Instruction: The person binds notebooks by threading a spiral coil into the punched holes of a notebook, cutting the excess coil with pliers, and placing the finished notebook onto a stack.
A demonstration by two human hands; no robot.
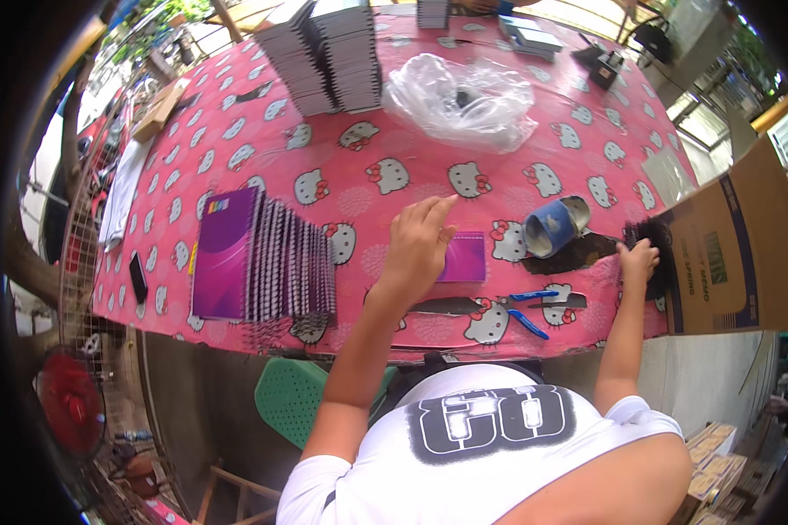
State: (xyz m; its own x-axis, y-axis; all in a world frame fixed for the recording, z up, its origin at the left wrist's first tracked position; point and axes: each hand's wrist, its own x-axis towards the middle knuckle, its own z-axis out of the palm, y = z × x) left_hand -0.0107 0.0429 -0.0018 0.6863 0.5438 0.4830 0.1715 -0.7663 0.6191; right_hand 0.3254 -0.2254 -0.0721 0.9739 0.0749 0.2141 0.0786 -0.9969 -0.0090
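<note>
My left hand [418,245] hovers over a small purple notebook [464,256] lying on the pink patterned tablecloth [341,166], fingers spread, partly covering the notebook. My right hand [637,261] reaches to the table's right edge and touches a dark bundle of black spiral bindings [650,236] beside a cardboard box [735,245]. Whether it grips them is unclear. A fanned row of purple spiral notebooks [263,258] lies to the left.
Blue-handled pliers [527,311] and a blue tape roll [556,226] lie near the front edge. Further back are tall stacks of notebooks [328,57] and a clear plastic bag [464,101]. A green stool [293,398] and a red fan [70,402] stand below the table.
</note>
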